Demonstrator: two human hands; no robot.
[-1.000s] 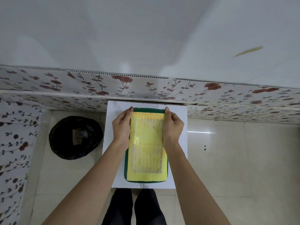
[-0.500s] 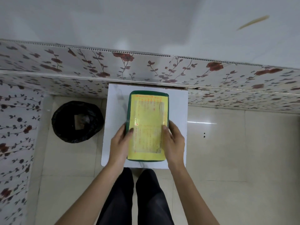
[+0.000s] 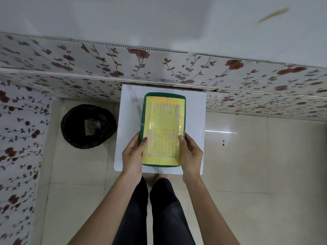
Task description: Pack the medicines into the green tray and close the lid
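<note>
The green tray [image 3: 143, 110] lies lengthwise on a small white table [image 3: 131, 110], with its lid down. A yellow printed sheet [image 3: 163, 128] covers the top of the lid. My left hand [image 3: 132, 153] holds the near left edge, thumb pressed on the lid. On the near right edge my right hand [image 3: 191, 153] grips the same way, thumb on the yellow sheet. No medicines are visible; the inside of the tray is hidden by the lid.
A round bin lined with a black bag [image 3: 88, 126] stands on the tiled floor left of the table. A floral-patterned wall panel [image 3: 159, 68] runs just behind the table. My legs in dark trousers [image 3: 154, 209] are below the table's near edge.
Both hands slid from the far end of the tray's sides to the near end. The view tilted, so table and tray sit higher in the frame.
</note>
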